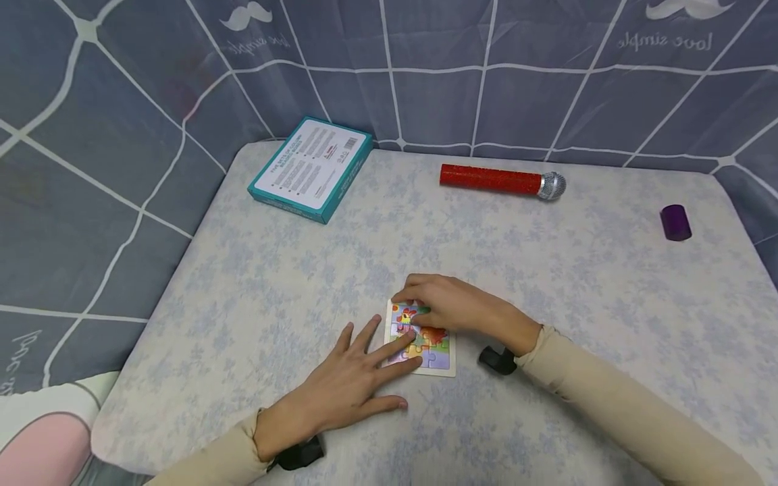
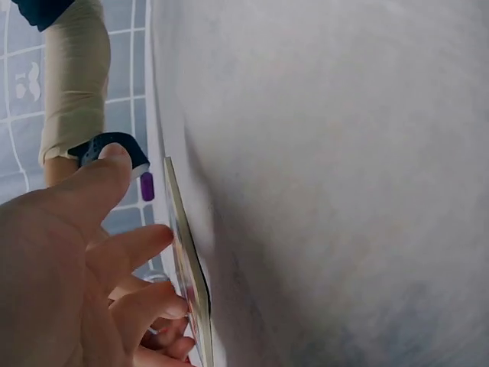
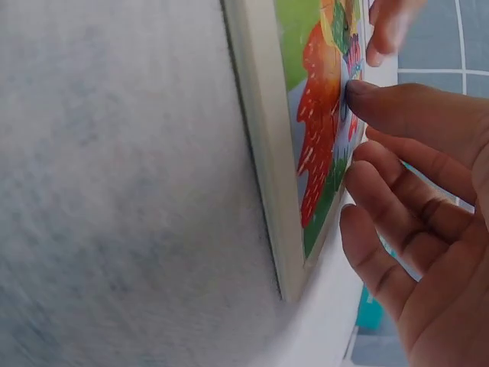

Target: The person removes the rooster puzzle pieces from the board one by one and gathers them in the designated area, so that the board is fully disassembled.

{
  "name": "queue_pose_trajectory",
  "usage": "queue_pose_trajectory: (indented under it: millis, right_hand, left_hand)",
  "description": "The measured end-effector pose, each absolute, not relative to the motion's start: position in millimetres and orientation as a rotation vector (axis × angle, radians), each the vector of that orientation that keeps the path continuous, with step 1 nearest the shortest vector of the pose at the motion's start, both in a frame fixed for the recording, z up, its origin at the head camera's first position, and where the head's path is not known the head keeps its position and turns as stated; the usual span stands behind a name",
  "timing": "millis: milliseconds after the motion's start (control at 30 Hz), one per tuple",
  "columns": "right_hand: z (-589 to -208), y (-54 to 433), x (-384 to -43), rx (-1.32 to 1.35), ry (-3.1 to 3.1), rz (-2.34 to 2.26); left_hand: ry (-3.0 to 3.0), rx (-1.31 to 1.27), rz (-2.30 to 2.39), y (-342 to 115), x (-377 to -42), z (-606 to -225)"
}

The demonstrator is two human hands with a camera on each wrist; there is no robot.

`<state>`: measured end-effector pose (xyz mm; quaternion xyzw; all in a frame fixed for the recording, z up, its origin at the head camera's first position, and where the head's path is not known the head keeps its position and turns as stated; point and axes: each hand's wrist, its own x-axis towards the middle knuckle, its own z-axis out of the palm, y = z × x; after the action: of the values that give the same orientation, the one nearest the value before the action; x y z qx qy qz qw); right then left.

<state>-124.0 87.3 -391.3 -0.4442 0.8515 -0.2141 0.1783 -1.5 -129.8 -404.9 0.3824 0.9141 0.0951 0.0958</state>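
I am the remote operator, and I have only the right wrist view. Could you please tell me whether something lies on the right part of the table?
Observer: Yes, in the head view a purple cylinder lies toward the right side of the table.
Operator: Thank you. And what lies beyond the jigsaw puzzle, slightly to the right?
Observer: A red microphone, with its silver head toward the right.
Operator: Where, please, is the thumb of the person's left hand?
Observer: It is off the puzzle, on the side nearest the person.
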Motion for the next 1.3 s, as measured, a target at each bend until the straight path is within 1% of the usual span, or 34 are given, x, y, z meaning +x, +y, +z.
queue_pose_trajectory:
  millis: [267,567,767,1300]
  right_hand:
    - [-386,80,-132,-1.264,2.363,-0.551]
    - [-378,70,-143,-1.14,2.236,-0.546]
    - [-375,66,-149,-1.139,2.175,-0.519]
    - [-380,67,-143,-1.126,2.188,-0.581]
  left_hand:
    - [2.716,1.148,0.229,-126,-3,-407]
    - [2.72,1.161,0.208,-124,-4,-407]
    - [2.695,1.147,0.237,-123,-6,-406]
    - [2.636,1.105,0.235,-124,-6,-403]
